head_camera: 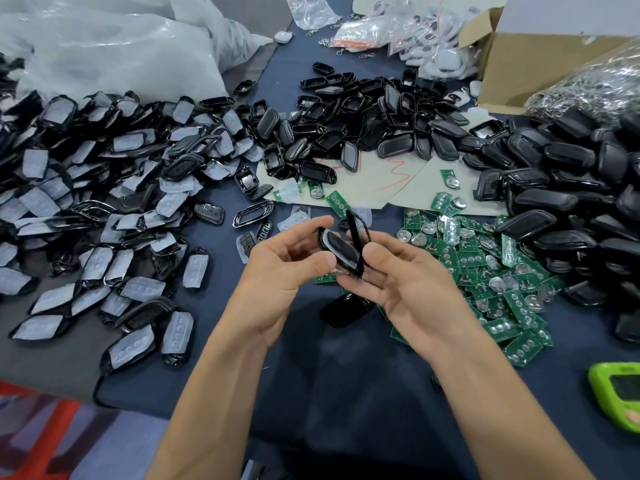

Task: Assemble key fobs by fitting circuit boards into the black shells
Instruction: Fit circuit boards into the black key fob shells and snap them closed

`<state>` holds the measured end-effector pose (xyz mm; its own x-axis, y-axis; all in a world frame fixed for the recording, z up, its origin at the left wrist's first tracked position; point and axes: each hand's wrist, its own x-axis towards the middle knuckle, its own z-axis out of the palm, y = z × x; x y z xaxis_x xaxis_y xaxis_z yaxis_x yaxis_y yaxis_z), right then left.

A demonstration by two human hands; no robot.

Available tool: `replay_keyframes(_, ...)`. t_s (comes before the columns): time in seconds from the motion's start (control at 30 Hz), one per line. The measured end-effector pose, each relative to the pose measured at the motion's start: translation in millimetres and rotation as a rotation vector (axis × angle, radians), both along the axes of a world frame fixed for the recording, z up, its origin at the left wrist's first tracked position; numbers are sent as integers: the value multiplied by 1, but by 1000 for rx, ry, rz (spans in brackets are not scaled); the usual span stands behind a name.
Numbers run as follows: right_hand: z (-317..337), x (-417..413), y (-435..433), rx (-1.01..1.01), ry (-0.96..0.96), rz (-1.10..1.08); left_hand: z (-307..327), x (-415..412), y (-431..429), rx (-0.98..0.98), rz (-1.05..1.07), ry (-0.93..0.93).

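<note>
In the middle of the frame both hands meet around one black shell [341,249], a smooth oval piece with a pale, rubbery rim. A second thin black half stands on edge against it. The left hand [287,268] curls its fingers and thumb around the shell's left end. The right hand [408,285] cups it from below, with the thumb pressed against its right side.

Just right of the hands, a loose heap of circuit boards [485,265] covers the dark blue cloth worktop [346,393]. They are flat green rectangles, many carrying round silver discs. Another glossy shell [346,308] lies on the cloth directly under the hands.

The left of the frame holds a wide pile of padded shells [104,202], each faced with a milky, translucent rubber sheet. Bare matte and glossy shells [363,112] are heaped at upper centre and along the right edge. Crinkled plastic bags [104,39] fill the upper left, and an open cardboard box [519,71] sits at the upper right. A bright green gadget [620,393] shows at the lower right.
</note>
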<state>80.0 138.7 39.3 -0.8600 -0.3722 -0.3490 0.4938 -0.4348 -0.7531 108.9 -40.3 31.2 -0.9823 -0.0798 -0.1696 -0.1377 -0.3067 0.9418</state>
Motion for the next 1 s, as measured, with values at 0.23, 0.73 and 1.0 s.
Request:
replay_keyframes(0.23, -1, 1, -4, 431, 362, 25, 4, -1, 1, -98, -11, 11)
replay_keyframes(0.73, -9, 2, -7, -103, 21, 202, 37, -2, 7, -606, 55, 36)
replay_keyframes(1.0, -10, 1, -8, -335, -65, 234, 53, -7, 7, -563, 15, -2)
